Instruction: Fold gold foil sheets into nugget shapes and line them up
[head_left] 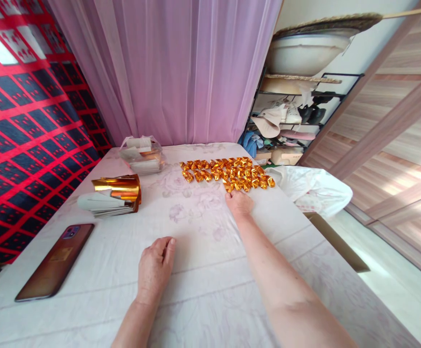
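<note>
Several rows of folded gold foil paper ingots (246,174) lie at the far side of the table. My right hand (240,204) reaches out to the near edge of these rows. Its fingers are closed round a gold paper ingot (228,187), mostly covered by the hand. Nearer to me, my left hand (156,263) rests on the tablecloth with fingers curled in and thumb alongside; nothing shows in it. Left of it stands a stack of gold foil paper sheets (123,186), fanned and bent, with whitish backs (102,202).
A brown phone (55,263) lies face down on the left of the floral tablecloth (203,275). Behind the sheets sits a clear plastic bag (143,157) of paper. A white plastic bag (314,188) hangs beyond the right edge, near a loaded shelf rack (293,94). A purple curtain (167,72) closes the back.
</note>
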Tool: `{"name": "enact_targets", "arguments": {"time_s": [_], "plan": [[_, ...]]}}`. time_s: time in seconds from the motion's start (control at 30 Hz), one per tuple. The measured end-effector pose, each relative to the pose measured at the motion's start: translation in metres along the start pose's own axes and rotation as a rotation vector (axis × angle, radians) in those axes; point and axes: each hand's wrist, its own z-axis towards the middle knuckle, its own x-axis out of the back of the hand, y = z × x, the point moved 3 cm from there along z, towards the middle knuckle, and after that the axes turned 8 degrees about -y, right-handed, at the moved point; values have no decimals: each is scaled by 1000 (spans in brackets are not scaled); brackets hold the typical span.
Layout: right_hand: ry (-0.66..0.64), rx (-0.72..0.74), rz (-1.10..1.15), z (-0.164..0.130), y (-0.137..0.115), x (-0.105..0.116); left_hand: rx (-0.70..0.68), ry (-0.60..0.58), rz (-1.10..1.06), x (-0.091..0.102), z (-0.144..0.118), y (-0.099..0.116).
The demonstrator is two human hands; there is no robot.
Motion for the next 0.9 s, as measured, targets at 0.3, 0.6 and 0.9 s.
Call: {"name": "enact_targets", "arguments": {"time_s": [0.3, 0.6, 0.9], "plan": [[4, -34, 5, 1, 1, -1, 24, 12, -31, -4, 0, -5], [8, -61, 27, 3, 3, -2, 13, 9, -37, -5, 1, -6], [9, -54, 40, 1, 2, 1, 2, 18, -30, -5, 0, -7]]}}
